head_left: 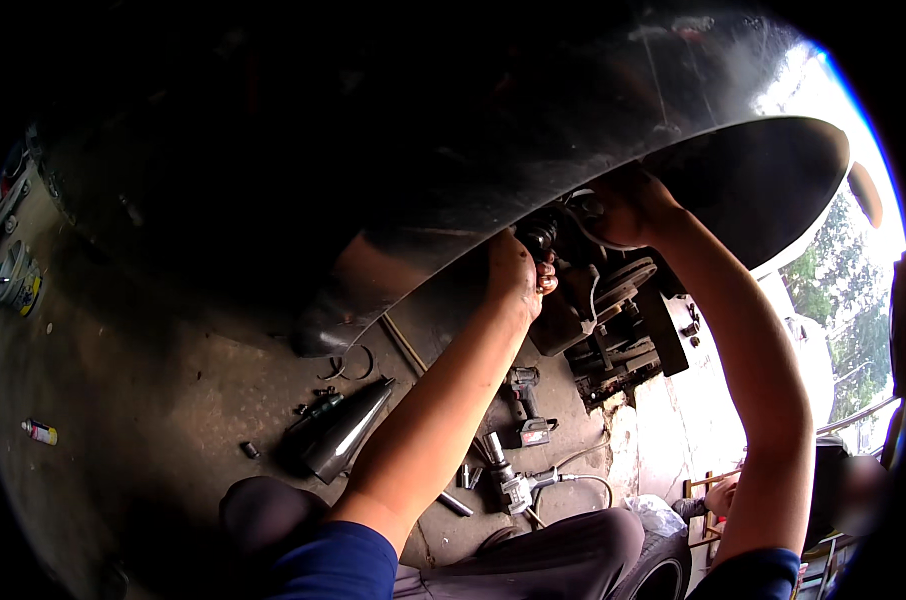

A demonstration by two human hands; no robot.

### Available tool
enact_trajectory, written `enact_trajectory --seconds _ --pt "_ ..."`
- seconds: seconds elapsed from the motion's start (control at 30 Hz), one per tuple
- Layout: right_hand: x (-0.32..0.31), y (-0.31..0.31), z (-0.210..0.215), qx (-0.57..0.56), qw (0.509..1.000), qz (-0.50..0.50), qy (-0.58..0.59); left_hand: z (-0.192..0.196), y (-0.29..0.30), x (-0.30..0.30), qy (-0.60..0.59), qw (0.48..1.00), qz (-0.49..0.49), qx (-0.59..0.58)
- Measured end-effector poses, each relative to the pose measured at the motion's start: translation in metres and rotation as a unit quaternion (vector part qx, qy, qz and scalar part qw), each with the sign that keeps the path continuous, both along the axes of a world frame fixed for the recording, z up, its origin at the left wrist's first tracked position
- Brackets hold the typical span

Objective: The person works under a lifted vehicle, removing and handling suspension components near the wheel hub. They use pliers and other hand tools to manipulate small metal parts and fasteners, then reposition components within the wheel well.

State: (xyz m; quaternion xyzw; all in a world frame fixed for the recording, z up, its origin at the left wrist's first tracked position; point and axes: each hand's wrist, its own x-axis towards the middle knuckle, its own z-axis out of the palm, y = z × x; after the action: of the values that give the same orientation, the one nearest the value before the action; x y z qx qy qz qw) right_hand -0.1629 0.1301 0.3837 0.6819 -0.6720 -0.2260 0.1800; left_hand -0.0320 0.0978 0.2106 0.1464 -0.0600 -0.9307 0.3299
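Both my arms reach up into the wheel arch of a dark car body (533, 170). My left hand (519, 268) is closed, its fingers curled round a part they mostly hide, right below a dark ribbed piece (541, 232). My right hand (628, 208) is further right, partly in shadow under the arch edge, beside a pale curved hose or cable (595, 236). Its fingertips are hidden. Below the hands are the brake disc (628, 283) and the dark, dirty caliper area (618, 350).
On the concrete floor lie a cordless impact wrench (525, 405), an air tool (515, 490) with a hose, a black cone (348, 430), a small socket (250, 450) and a spray can (40, 432). A tyre (663, 570) is near my knee. Another person's hand (721, 496) shows at right.
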Motion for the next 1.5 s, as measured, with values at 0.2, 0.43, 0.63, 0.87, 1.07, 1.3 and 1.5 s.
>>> enact_trajectory --seconds 0.2,0.43,0.63,0.87,1.07,1.3,1.5 --pt "-0.071 -0.029 -0.018 -0.027 0.964 0.219 -0.152 0.003 0.003 0.003 -0.012 1.0 0.027 0.01" --pt "-0.217 -0.091 -0.045 -0.009 0.916 0.229 -0.329 0.001 0.012 -0.006 -0.012 1.0 0.012 -0.005" --pt "-0.171 -0.118 -0.026 0.012 0.917 0.254 -0.306 0.001 0.001 0.004 -0.056 0.997 0.053 -0.013" --pt "-0.072 -0.091 -0.005 0.029 0.966 0.196 -0.165 -0.009 0.002 -0.01 -0.089 0.994 0.052 -0.02" --pt "-0.002 -0.076 0.017 0.059 0.987 0.145 -0.035 -0.033 -0.001 -0.037 -0.087 0.989 0.095 -0.07" --pt "0.015 -0.07 0.018 0.087 0.989 0.121 0.003 -0.025 0.01 -0.02 -0.082 0.991 0.076 -0.076" --pt "0.024 -0.068 0.022 0.095 0.989 0.109 0.02 -0.021 0.013 -0.013 -0.074 0.992 0.067 -0.075"
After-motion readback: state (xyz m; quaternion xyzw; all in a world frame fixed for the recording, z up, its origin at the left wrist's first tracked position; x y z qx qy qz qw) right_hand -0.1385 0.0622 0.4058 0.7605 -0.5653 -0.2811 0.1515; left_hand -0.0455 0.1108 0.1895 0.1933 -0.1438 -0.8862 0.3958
